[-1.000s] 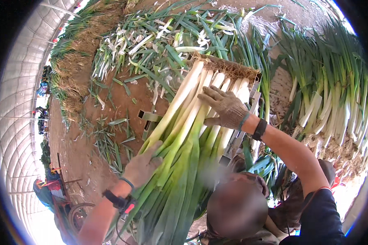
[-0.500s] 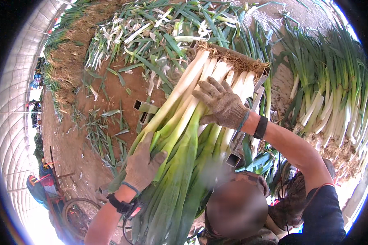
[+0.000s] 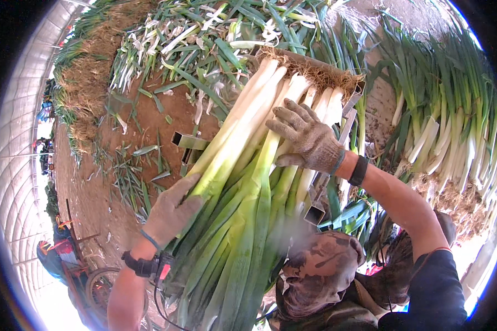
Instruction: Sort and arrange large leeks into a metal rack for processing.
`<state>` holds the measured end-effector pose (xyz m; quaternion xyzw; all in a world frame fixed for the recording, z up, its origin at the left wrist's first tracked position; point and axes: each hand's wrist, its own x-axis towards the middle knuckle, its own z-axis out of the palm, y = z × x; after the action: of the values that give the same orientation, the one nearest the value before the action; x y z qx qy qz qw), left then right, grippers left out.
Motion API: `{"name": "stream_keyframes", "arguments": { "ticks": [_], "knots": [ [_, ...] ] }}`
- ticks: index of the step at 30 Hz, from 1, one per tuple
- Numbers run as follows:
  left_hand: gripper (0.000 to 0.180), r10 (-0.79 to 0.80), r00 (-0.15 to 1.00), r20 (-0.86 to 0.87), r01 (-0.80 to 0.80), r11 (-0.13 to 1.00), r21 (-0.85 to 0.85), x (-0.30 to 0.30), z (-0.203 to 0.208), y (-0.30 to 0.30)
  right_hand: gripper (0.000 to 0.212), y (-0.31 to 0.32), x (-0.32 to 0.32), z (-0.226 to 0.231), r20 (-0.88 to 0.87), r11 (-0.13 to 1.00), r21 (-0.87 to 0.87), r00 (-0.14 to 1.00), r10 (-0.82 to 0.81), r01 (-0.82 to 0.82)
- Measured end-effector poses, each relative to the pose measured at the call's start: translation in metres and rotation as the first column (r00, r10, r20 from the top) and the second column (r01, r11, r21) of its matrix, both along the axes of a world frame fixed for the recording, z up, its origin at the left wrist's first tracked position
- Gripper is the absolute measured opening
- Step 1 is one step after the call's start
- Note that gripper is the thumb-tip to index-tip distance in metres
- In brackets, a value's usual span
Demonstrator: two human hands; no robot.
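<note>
A thick bundle of leeks [image 3: 246, 187] lies slantwise before me, white stems up and green leaves toward me. Their roots [image 3: 320, 74] sit against the end wall of a metal frame [image 3: 354, 102]. My right hand [image 3: 309, 135], in a knitted work glove, rests spread on the white stems at the bundle's right side. My gloved left hand [image 3: 174, 209] is closed round the outermost stalks on the left, where white turns green; its fingertips are partly hidden by them.
Loose leaves and trimmings [image 3: 204, 52] litter the ground beyond the frame. More leeks [image 3: 447, 121] are piled at the right, and a long row [image 3: 80, 83] lies at far left. A person in a camouflage hat [image 3: 323, 270] is close at lower right. A wheeled cart [image 3: 99, 287] stands lower left.
My left hand has moved left and slightly down, round the outer stalks. Stems on the left have shifted closer together. My right hand has slid slightly right, still spread on the bundle.
</note>
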<state>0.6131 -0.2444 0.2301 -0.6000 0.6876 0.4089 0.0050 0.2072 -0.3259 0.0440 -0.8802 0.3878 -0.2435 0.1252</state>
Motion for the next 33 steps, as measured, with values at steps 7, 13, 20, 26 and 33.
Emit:
{"name": "stream_keyframes", "arguments": {
  "ticks": [7,13,20,26,33],
  "knots": [
    [0.070,-0.107,0.825,0.555,0.235,0.958,-0.165,-0.088,0.006,0.010,0.105,-0.010,-0.005,0.002,0.012,1.000,0.020,1.000,0.000,-0.001],
    [0.063,0.047,0.761,0.647,0.132,0.965,-0.225,-0.105,0.056,0.020,0.099,0.010,-0.012,-0.006,0.119,0.998,-0.047,0.993,-0.024,0.030],
    [0.077,0.046,0.851,0.523,0.190,0.902,-0.387,-0.131,0.117,0.030,0.060,0.000,0.003,0.026,0.035,0.947,-0.241,0.974,0.225,-0.210],
    [0.083,0.100,0.897,0.431,0.001,0.974,-0.228,-0.153,0.135,0.032,0.040,-0.036,0.042,0.032,0.080,0.911,-0.333,0.955,0.285,-0.244],
    [0.082,-0.009,0.911,0.412,0.129,0.956,-0.264,-0.158,0.128,0.026,0.048,-0.037,0.030,-0.002,0.300,0.972,-0.050,0.925,0.233,-0.229]
  ]
}}
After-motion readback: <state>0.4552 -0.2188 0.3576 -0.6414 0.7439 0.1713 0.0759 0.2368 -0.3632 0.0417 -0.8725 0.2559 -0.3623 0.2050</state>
